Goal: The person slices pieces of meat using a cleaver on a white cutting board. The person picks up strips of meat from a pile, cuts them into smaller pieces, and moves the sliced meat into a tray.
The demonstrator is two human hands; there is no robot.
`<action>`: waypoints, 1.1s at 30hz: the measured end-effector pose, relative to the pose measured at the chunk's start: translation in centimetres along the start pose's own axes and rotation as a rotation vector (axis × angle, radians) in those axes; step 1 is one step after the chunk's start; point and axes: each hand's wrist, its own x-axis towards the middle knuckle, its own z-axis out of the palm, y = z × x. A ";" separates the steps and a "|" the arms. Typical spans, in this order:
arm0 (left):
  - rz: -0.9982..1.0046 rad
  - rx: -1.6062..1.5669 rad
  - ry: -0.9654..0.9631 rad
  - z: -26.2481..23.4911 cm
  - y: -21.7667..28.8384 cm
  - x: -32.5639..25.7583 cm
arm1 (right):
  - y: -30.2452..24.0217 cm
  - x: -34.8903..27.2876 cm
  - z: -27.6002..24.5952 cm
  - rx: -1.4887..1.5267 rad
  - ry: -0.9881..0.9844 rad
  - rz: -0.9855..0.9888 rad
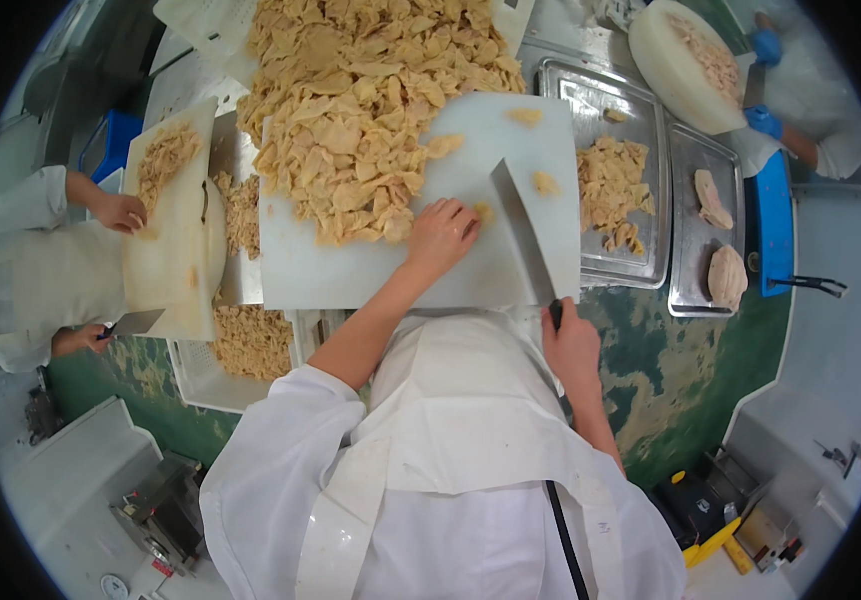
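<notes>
A white cutting board point(350, 288) lies in front of me. Its left and far side carry a large heap of raw, pale yellow pieces point(350, 170) that look like chicken skin. My right hand point(572, 350) is wrapped round the black handle of a kitchen knife point(525, 225), whose broad blade slants away over the board. My left hand point(440, 240) rests on the board between heap and blade, its fingers curled down on a small yellow piece of chicken skin point(484, 211). Two loose pieces, one a small scrap point(545, 183), lie beyond and right of the blade.
On the right stand metal trays, one holding yellow pieces point(614, 190), another two pale meat pieces point(726, 277). Left, a co-worker holds a knife point(138, 322) at another board point(175, 270). Far right, a blue-gloved person cuts at a round board point(660, 75). A filled crate point(250, 345) sits below left.
</notes>
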 end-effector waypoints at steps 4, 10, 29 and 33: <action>-0.038 -0.030 -0.005 -1.8 -0.9 0.6 | 0.2 0.1 -1.0 0.021 0.036 0.077; 0.016 0.286 0.262 -3.2 -5.2 7.8 | -0.2 -1.2 0.0 0.081 -0.085 -0.059; 0.094 0.071 -0.030 0.4 -0.5 5.0 | 0.8 0.4 -3.5 0.135 0.104 0.142; 0.026 -0.054 -0.111 0.7 -1.1 2.8 | 0.5 1.1 -2.5 0.086 0.093 -0.018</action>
